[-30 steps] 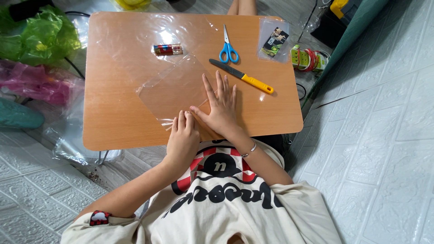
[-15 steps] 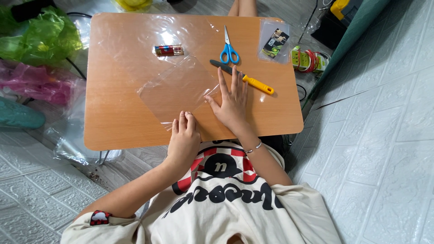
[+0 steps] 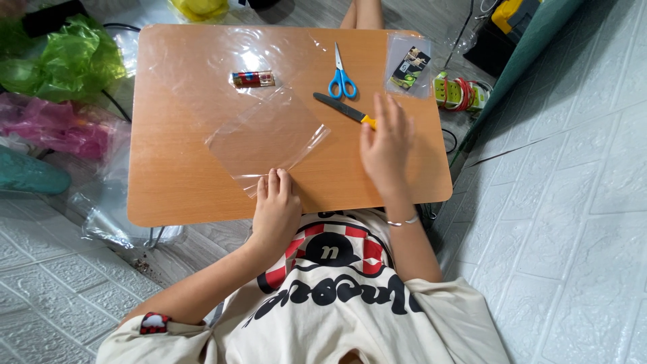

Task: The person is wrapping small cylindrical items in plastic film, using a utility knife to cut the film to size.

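A clear plastic sheet [image 3: 269,135] lies at an angle on the small wooden table [image 3: 175,189]. My left hand [image 3: 275,209] presses its fingertips on the sheet's near corner. My right hand [image 3: 386,145] lies fingers spread over the yellow handle of a utility knife [image 3: 337,108], whose dark blade end points up-left; whether it grips the handle is hidden. Blue-handled scissors [image 3: 342,79] lie just beyond the knife. A small red packet [image 3: 253,79] rests further left.
A clear sleeve with a dark card [image 3: 409,66] sits at the table's far right corner. Green [image 3: 67,61] and pink [image 3: 60,131] plastic bags lie on the floor to the left. A power strip [image 3: 461,94] lies right of the table.
My right hand has left the plastic sheet and moved right and up onto the knife's yellow handle. My left hand has stayed on the sheet's near corner.
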